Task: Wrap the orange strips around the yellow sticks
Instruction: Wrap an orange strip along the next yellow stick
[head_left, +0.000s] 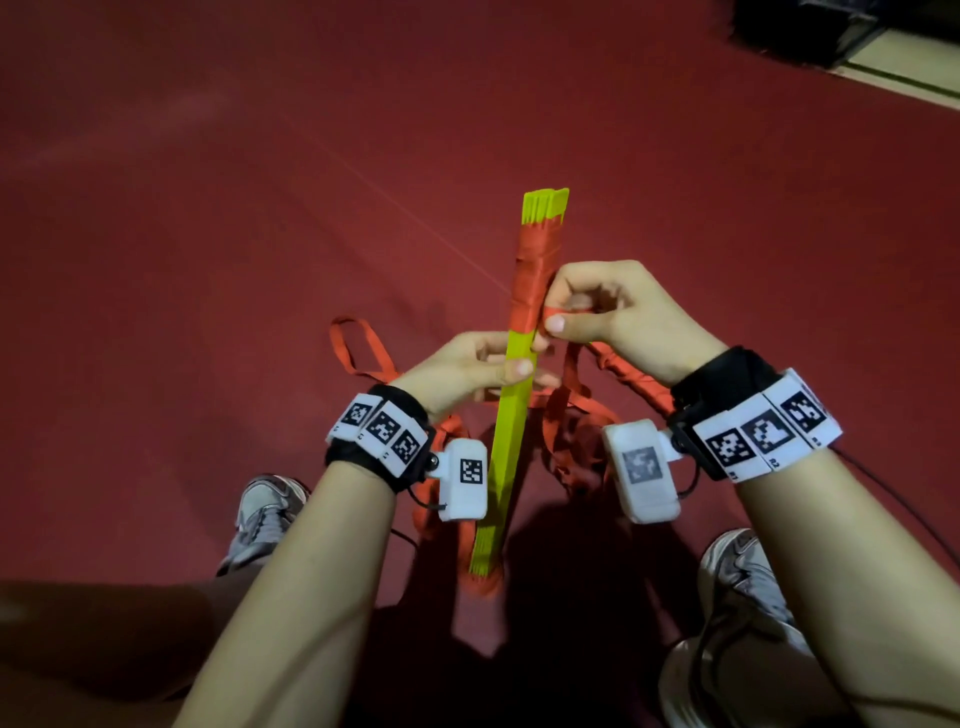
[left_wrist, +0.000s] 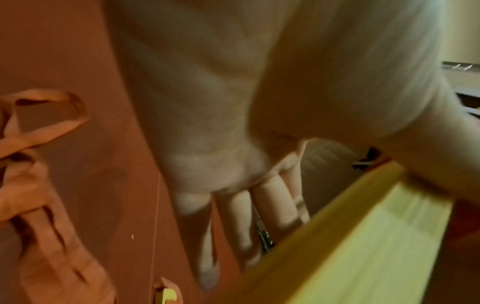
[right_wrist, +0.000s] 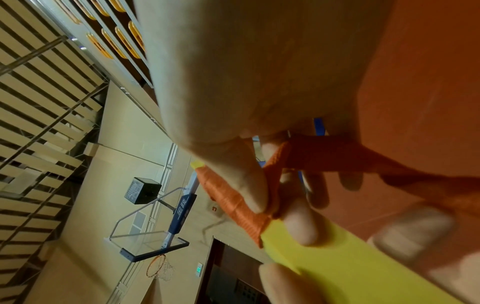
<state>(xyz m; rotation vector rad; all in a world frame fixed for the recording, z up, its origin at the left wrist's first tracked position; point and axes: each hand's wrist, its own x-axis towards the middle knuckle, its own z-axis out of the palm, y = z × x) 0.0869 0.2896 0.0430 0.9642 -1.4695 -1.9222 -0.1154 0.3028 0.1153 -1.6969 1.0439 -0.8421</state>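
Note:
A bundle of yellow sticks (head_left: 511, 415) stands tilted between my knees, its upper part wound in orange strip (head_left: 532, 275), the top ends bare. My left hand (head_left: 483, 369) grips the bare yellow part just under the winding, thumb across the front. My right hand (head_left: 576, 312) pinches the free run of orange strip (right_wrist: 311, 156) right beside the sticks at the winding's lower edge. The right wrist view shows the wound strip (right_wrist: 233, 205) ending where bare yellow sticks (right_wrist: 337, 257) begin. In the left wrist view, the yellow sticks (left_wrist: 363, 246) cross below my fingers (left_wrist: 241, 222).
Loose orange strip (head_left: 363, 353) lies looped and piled on the dark red floor (head_left: 208, 260) behind and below my hands; loops (left_wrist: 39, 123) also show in the left wrist view. My shoes (head_left: 265, 514) flank the bundle. A dark box (head_left: 800, 26) sits far right.

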